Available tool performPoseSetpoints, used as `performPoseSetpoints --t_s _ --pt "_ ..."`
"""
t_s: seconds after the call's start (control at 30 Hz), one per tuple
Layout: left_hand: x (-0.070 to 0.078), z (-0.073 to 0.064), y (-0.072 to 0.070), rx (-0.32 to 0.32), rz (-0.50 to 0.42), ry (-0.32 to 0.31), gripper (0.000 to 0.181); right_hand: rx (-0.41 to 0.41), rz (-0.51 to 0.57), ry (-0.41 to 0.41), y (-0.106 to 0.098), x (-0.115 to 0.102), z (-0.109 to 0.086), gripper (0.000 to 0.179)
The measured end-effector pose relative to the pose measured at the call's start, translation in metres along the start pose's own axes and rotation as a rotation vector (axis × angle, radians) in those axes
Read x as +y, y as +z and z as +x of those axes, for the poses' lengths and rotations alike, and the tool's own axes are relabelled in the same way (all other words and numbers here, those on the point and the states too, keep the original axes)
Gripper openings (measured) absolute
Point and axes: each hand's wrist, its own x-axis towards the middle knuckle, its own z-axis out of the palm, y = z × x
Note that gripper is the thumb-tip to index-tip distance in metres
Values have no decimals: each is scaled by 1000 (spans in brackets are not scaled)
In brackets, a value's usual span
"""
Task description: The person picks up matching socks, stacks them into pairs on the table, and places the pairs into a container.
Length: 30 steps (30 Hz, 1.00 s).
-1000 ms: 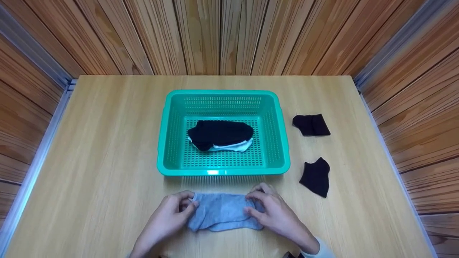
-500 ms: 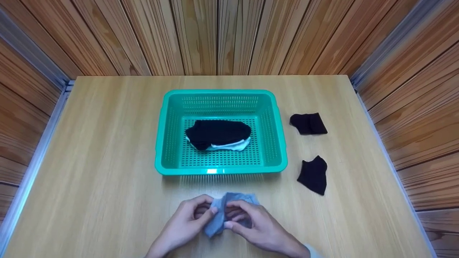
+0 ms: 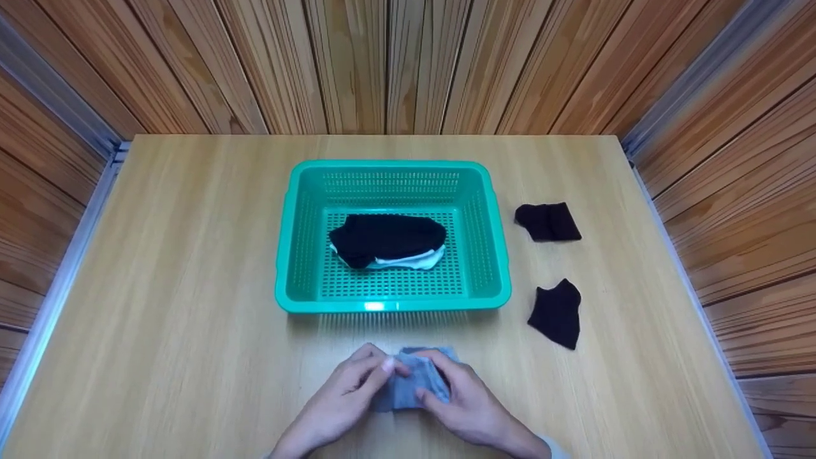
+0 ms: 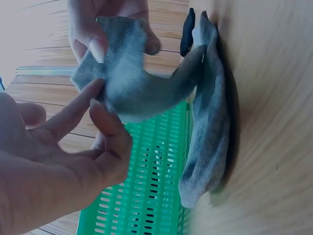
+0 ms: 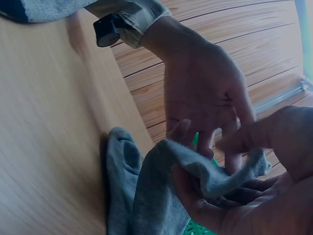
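A grey sock (image 3: pixel 414 379) is bunched up at the table's near side, below the basket. My right hand (image 3: pixel 468 401) grips its raised part, thumb on the near face. At the sock's left edge my left hand (image 3: pixel 344 392) pinches the fabric with thumb and fingertips. In the left wrist view the lifted grey fabric (image 4: pixel 129 81) curves down to grey sock fabric (image 4: pixel 208 127) lying along the table; whether they are one sock or two I cannot tell. The right wrist view shows my right-hand fingers (image 5: pixel 195 200) curled at the raised sock edge (image 5: pixel 215 178).
A green perforated basket (image 3: pixel 392 306) stands just beyond the hands. Inside it a black sock (image 3: pixel 389 236) lies over pale fabric (image 3: pixel 421 258). To the right, two dark socks, a folded one (image 3: pixel 549 222) and a bent one (image 3: pixel 556 313), lie apart on the wooden table (image 3: pixel 191 255).
The grey sock was spread flat between both hands. Since then my hands have come together, the sock has been gathered and lifted, and its edge turned. Basket and black socks stay put.
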Motion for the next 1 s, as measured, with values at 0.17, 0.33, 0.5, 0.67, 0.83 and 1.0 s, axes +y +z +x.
performPoseSetpoints --t_s 0.17,0.33,0.5,0.67,0.83,1.0 --pt "-6 -1 -5 -21 24 71 59 9 60 -52 -6 -7 -5 23" --pt "-13 -1 -8 -129 42 148 79 -1 83 -115 -11 -14 -10 20" --pt "-19 -2 -8 -171 53 180 56 60 81 -232 -17 -16 -12 21" --pt "-19 -2 -16 -123 52 167 17 174 37 -238 -26 -14 -12 20" --pt "-17 -4 -32 -61 39 79 18 274 -42 -161 -35 -11 -12 12" --pt "-14 -3 -43 13 -16 -5 27 337 -103 -44 -43 -7 -10 4"
